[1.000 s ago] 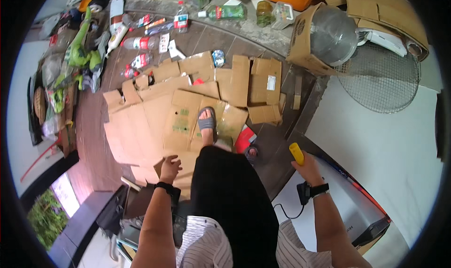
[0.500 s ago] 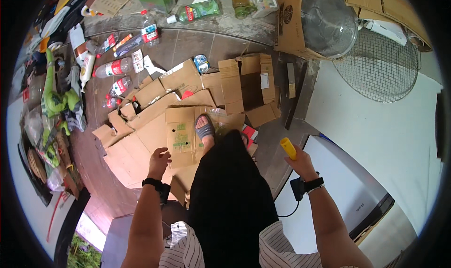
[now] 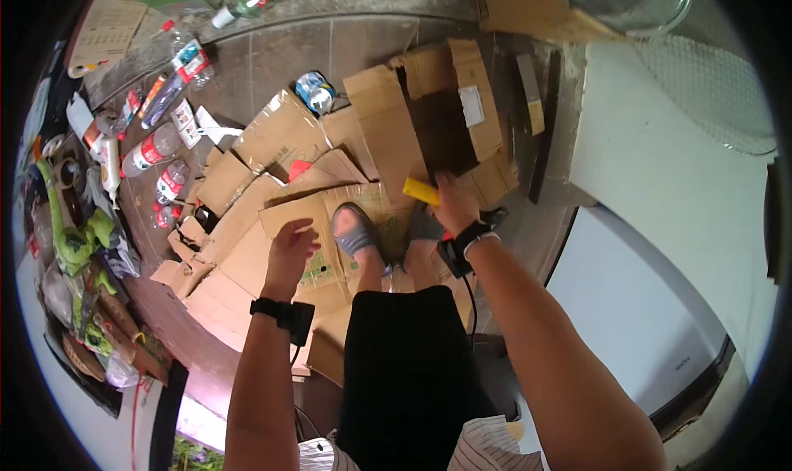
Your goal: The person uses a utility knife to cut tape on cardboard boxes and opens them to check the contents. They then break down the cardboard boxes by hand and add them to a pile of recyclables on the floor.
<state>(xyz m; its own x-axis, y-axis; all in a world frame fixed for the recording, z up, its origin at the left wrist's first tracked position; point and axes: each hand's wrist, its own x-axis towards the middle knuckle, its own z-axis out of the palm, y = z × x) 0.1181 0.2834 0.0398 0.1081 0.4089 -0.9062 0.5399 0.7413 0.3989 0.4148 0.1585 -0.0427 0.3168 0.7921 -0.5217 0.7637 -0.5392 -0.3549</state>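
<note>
Cutter [image 3: 421,191]: small yellow tool, looks like a utility knife, gripped in the right hand [image 3: 455,207] just past centre toward 12 o'clock, tip pointing to 9 o'clock over the flattened cardboard [image 3: 272,223]. Judgement: light, rigid plastic body, easy one-hand grip around the handle; whether a blade is out can't be made out. Right hand is closed around its rear end, so most of the handle is hidden. Left hand [image 3: 290,247] at 9 o'clock of the sandalled foot [image 3: 356,232], fingers loosely curled, holding nothing, hovering above the cardboard; contact can't be told. Cardboard itself probably light, stiff but floppy in big sheets, best taken by an edge or flap. Open box [image 3: 450,116] at 12 o'clock: inside is dark. Bottles [image 3: 153,149] at 10 o'clock blur near the rim. Black skirt hides the floor below the legs.
</note>
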